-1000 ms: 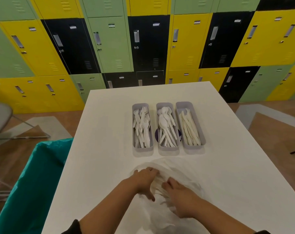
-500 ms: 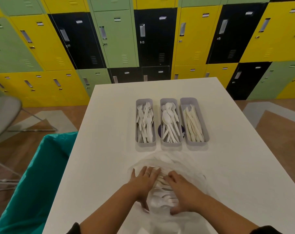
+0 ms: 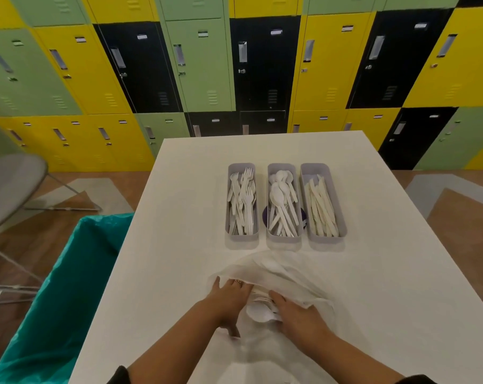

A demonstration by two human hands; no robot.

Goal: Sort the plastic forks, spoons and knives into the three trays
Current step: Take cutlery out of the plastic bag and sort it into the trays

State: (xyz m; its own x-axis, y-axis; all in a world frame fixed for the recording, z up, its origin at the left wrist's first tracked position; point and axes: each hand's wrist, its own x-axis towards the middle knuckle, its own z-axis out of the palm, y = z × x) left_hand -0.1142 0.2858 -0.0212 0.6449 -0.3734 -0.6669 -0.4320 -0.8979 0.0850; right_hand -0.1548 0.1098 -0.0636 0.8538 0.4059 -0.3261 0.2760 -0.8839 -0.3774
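On the near part of the white bench point(image 3: 185, 245) lies a crumpled translucent plastic bag point(image 3: 284, 275), and both hands are at its mouth. The left hand point(image 3: 229, 297) lies palm down on the bag's left edge, its fingers point(image 3: 236, 284) straight and slightly spread, a ring on one of them, the thumb pointing back toward the person. The right hand point(image 3: 298, 314) rests on the bag's right side with its fingers straight and close together, reaching toward the left hand. Between the two hands a small heap of loose white plastic cutlery point(image 3: 259, 309) shows through the opening; which pieces these are cannot be told. Farther out, near the middle of the bench, three grey trays stand side by side with narrow gaps between them: the left tray point(image 3: 230, 236) holds the forks point(image 3: 244, 200), the middle tray point(image 3: 270, 236) holds the spoons point(image 3: 281, 198), and the right tray point(image 3: 342, 225) holds the knives point(image 3: 320, 209). Something dark purple shows under the middle tray. Left of the bench stands a bin lined with a teal bag point(image 3: 54, 295), and beyond it part of a grey chair point(image 3: 10, 184). Yellow, green and black lockers point(image 3: 201, 65) fill the wall behind.
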